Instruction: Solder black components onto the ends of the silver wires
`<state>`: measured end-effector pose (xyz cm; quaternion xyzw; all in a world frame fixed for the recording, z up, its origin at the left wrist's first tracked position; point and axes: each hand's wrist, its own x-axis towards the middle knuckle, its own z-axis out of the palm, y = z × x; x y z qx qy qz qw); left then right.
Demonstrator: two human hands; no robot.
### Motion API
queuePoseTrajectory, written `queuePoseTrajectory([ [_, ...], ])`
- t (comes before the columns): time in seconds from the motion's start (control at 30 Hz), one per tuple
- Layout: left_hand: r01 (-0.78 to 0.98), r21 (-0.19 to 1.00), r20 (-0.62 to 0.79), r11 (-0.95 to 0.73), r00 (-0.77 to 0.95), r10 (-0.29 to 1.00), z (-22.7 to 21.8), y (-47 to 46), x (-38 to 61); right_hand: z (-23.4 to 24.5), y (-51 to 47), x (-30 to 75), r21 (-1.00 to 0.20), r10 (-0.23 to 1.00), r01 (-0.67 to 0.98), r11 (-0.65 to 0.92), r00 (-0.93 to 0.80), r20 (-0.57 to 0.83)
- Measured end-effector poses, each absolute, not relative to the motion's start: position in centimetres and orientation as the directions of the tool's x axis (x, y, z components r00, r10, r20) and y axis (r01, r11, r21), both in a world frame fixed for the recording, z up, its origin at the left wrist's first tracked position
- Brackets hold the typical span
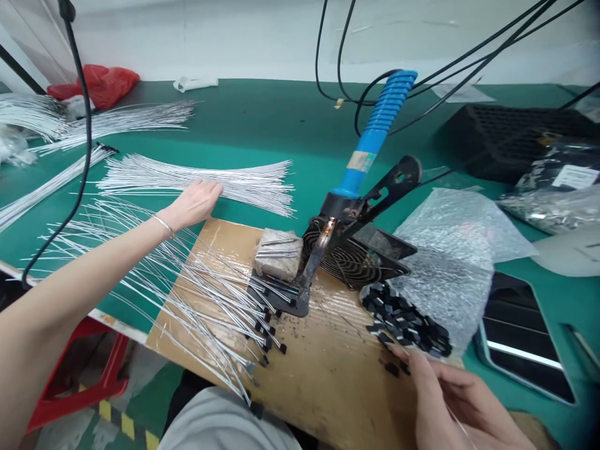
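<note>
My left hand (199, 200) is closed, its fingers bent down at the near edge of a bundle of white wires (253, 181); its fingertips are hidden. At the lower right, my right hand (454, 400) pinches a thin white wire (462, 428) between thumb and fingers. Its fingertips are beside a pile of small black pieces (403, 319) on bubble wrap (450, 250). Left of centre, many loose white wires with black ends (210, 300) lie fanned across a brown board (328, 375). A blue-handled soldering iron (375, 140) stands tilted in a holder above a dark metal plate (302, 303).
Behind the plate sit a pale block (279, 253) carrying thin metal rods and a black fan (349, 256). A phone (525, 334) lies at right. Black cables (473, 47) hang overhead, and another cable (87, 125) crosses the left side. A red stool (84, 375) stands below.
</note>
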<state>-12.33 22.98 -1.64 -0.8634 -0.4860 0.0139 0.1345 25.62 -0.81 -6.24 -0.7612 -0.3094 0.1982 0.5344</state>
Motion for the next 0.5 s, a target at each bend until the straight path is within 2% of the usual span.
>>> queuePoseTrajectory([
  [0.1,0.804,-0.219,0.122,-0.553,0.585,0.802,-1.6,23.5,-8.4,-5.7,-0.7,25.5,-0.912,0.683,0.267,-0.311,0.730,-0.019],
  [0.27,0.759,-0.165,0.138,-0.630,0.650,0.747,-3.2,25.3,-3.2,-6.7,-0.7,25.8,-0.941,0.675,0.262,-0.213,0.736,0.052],
  [0.5,0.737,-0.094,0.253,-0.670,0.668,0.700,-3.9,24.9,-3.6,-6.8,-0.7,26.0,-0.937,0.696,0.275,-0.214,0.716,0.051],
])
